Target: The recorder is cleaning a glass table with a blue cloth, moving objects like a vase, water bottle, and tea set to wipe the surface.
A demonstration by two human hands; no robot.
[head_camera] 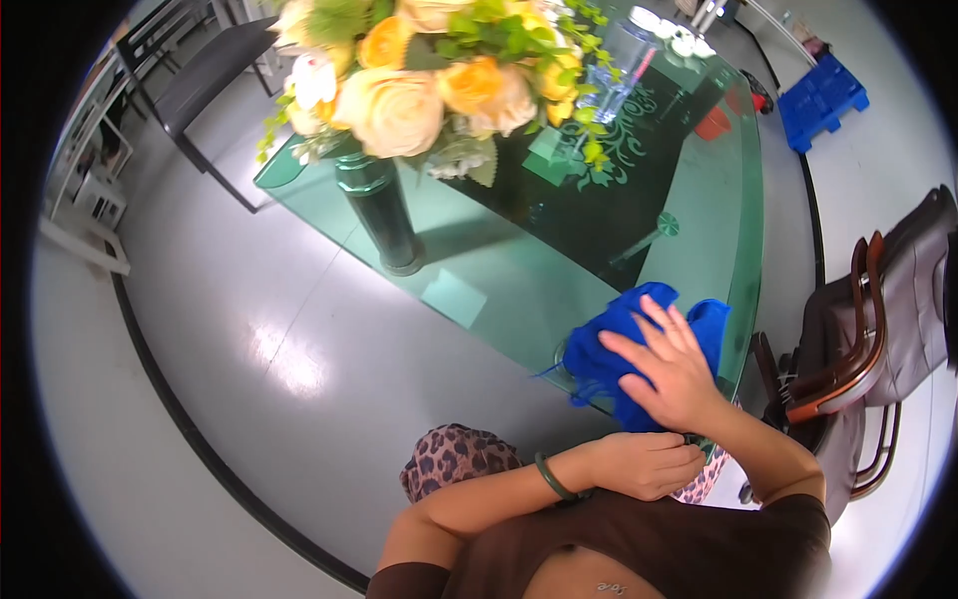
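A crumpled bright blue cloth lies on the near right corner of the green-tinted glass table. My right hand rests flat on the cloth, its fingers spread and pressing down without gripping. Close to my body at the table's near edge is my left hand, with its fingers curled. Whether something is inside those fingers is hidden. A dark green bangle circles my left wrist. A loose thread hangs from the cloth's left side, over the table edge.
A dark vase holds yellow and cream flowers near the table's left edge. Behind them stands a clear plastic bottle. A brown leather armchair is at the right, a black chair at the upper left, a blue pallet beyond.
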